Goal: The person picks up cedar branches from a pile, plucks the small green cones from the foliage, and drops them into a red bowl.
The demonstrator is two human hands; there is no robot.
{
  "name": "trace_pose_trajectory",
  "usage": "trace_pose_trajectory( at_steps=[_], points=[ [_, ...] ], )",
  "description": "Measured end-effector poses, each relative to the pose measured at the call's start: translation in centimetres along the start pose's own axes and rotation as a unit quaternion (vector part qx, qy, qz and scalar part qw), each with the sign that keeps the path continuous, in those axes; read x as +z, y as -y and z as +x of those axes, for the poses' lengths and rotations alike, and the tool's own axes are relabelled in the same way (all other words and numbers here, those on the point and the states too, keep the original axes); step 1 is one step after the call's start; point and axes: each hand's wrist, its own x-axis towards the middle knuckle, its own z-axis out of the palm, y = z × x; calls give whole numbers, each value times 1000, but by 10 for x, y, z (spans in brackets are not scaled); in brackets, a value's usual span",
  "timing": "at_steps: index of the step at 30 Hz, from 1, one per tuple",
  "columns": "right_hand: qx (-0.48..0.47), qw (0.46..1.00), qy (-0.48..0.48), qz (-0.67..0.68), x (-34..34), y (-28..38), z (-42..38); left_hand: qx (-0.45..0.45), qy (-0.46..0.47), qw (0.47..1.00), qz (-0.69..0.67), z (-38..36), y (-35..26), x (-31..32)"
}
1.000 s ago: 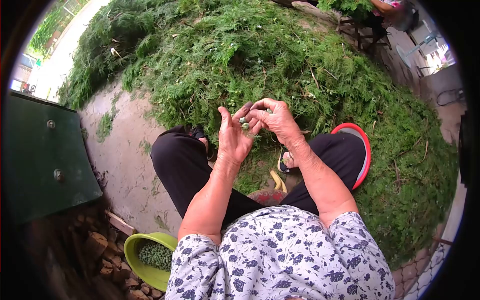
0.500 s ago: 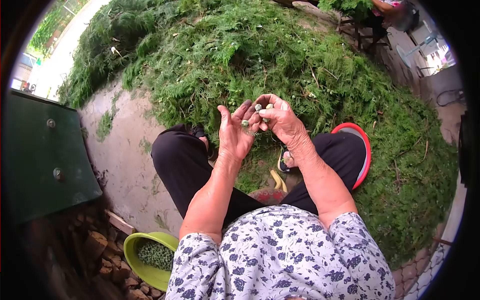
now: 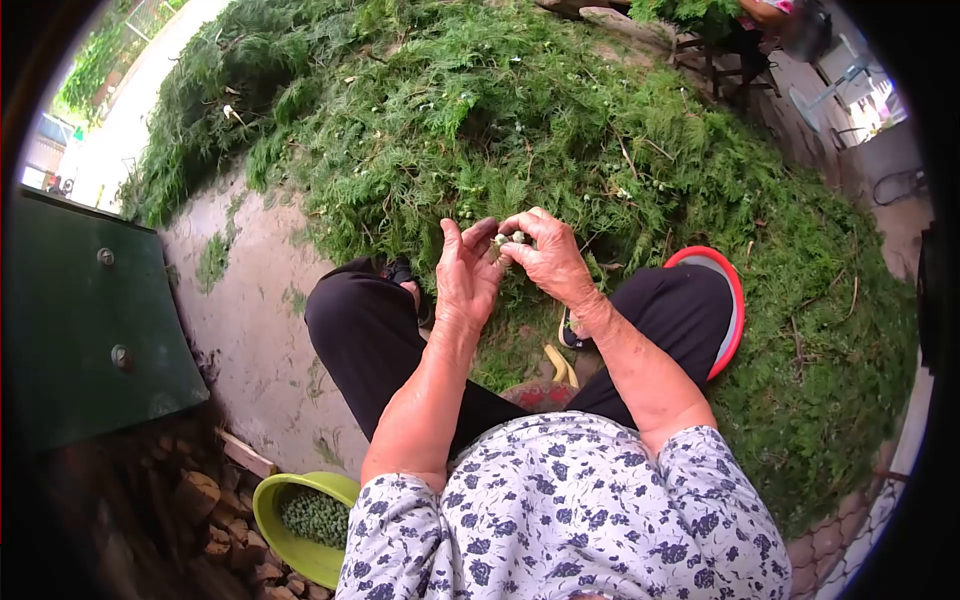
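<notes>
Small pale green cones point(image 3: 503, 240) sit between my two hands, in front of the pile of green sprigs. My left hand point(image 3: 468, 275) is palm up and slightly cupped, its thumb apart and its fingertips beneath the cones. From the right, my right hand point(image 3: 548, 256) pinches at the cones with thumb and fingers, touching the left fingertips. How many cones lie hidden in the left palm I cannot tell.
Green cut branches point(image 3: 480, 110) cover much of the ground. A lime-green bowl point(image 3: 268, 515) of green cones stands at lower left, by chopped wood point(image 3: 200, 490) and a dark green panel point(image 3: 90, 320). A red-rimmed round object point(image 3: 737, 310) lies beside the right knee. Another person point(image 3: 765, 20) is at upper right.
My right hand has moved slightly down and left, its fingers closer round the cones. My left hand has turned a little and its palm is less exposed.
</notes>
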Motion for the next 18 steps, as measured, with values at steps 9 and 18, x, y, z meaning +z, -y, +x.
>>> trace_pose_trajectory(
  at_steps=[9, 18],
  points=[
    [-35, 999, 1, 4, -7, -4, -1, 68, -53, 976, 199, -8, 5, 5],
    [73, 989, 62, 117, -13, -5, -6, 91, -3, 927, 363, -8, 2, 5]
  ],
)
